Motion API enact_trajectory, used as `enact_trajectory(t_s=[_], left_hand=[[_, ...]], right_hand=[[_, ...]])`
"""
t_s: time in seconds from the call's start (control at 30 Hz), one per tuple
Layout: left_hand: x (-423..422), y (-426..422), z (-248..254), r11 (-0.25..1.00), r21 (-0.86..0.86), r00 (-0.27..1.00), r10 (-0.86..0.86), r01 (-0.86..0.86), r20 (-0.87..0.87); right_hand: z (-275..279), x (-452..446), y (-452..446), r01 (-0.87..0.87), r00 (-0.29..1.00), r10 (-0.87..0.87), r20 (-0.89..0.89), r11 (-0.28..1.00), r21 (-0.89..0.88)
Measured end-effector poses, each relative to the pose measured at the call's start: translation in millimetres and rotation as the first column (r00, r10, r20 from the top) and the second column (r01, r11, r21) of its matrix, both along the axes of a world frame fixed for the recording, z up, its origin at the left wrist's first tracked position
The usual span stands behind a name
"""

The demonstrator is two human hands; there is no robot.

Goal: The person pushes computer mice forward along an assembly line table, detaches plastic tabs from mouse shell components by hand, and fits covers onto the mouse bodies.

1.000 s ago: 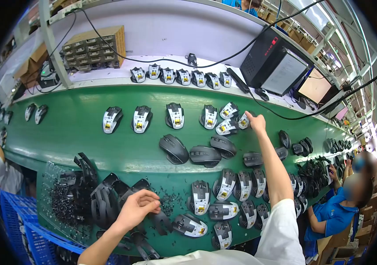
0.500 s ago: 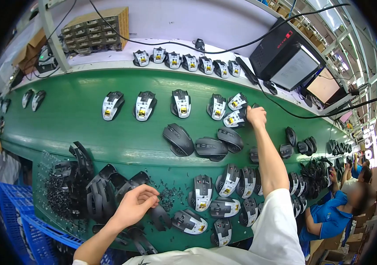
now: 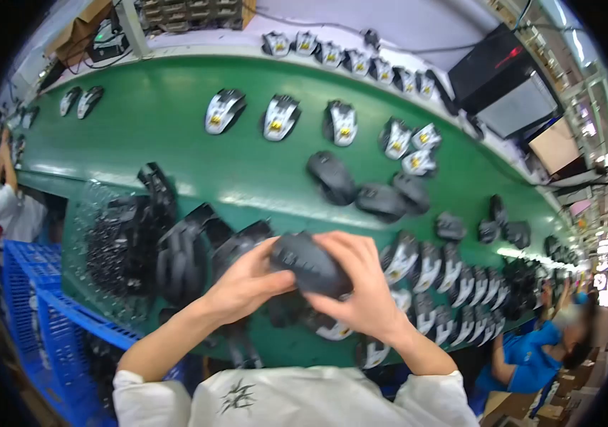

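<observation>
A black computer mouse is held up in front of my chest between both hands. My left hand grips its left end, thumb along the near side. My right hand wraps round the right end, with fingers over the far side. Below and to the right are rows of part-built mice with white inner frames showing. Loose black shell pieces lie piled left of my hands, partly hidden by my left forearm. Past the held mouse, several black covered mice rest on the green surface.
A spaced row of open mice lies on the green belt; more stand on the back shelf. Small dark screws or clips are heaped at left. Blue crates stand lower left. A co-worker in blue sits at right.
My right hand has come back from the far mice to my chest. Both hands have met around a black mouse. The camera view has tilted down and shifted.
</observation>
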State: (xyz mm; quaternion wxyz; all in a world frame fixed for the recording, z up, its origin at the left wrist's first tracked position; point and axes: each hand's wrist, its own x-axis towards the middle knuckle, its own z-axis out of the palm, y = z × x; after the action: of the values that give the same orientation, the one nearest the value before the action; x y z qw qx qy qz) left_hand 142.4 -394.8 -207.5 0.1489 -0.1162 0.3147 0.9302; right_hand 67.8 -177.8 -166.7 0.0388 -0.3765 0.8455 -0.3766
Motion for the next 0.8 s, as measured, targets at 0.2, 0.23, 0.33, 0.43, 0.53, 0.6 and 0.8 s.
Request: enact_trajectory(t_s=[0.2, 0.23, 0.33, 0.43, 0.53, 0.6, 0.8], left_hand=[[2, -15, -9, 0.960, -0.239, 0.984, -0.168, 0.148, -0.065], [1, -13, -7, 0.960, -0.245, 0.985, -0.159, 0.139, -0.065], [2, -9, -9, 0.956, -0.259, 0.987, -0.157, 0.139, -0.047], [6, -13, -11, 0.927, -0.353, 0.982, -0.169, 0.129, -0.084], [8, -19, -7, 0.878, -0.465, 0.976, -0.185, 0.113, -0.112], [9, -21, -3, 0.808, -0.583, 0.964, -0.214, 0.086, -0.155], [17, -5, 11, 0.712, -0.693, 0.971, -0.068, -0.113, -0.228]], right_hand=[[-18, 45, -11, 0.193, 0.893, -0.069, 0.445, 0.952, -0.239], [-25, 49, -4, 0.296, 0.765, -0.043, 0.642, 0.909, -0.292], [-40, 61, 10, 0.532, 0.395, 0.098, 0.914, 0.786, -0.314], [-46, 66, 6, 0.539, 0.459, 0.202, 0.865, 0.711, -0.452], [-55, 64, 6, 0.540, 0.464, 0.261, 0.846, 0.674, -0.504], [-63, 63, 9, 0.538, 0.437, 0.281, 0.854, 0.679, -0.499], [-54, 64, -2, 0.603, 0.409, 0.263, 0.874, 0.641, -0.475]])
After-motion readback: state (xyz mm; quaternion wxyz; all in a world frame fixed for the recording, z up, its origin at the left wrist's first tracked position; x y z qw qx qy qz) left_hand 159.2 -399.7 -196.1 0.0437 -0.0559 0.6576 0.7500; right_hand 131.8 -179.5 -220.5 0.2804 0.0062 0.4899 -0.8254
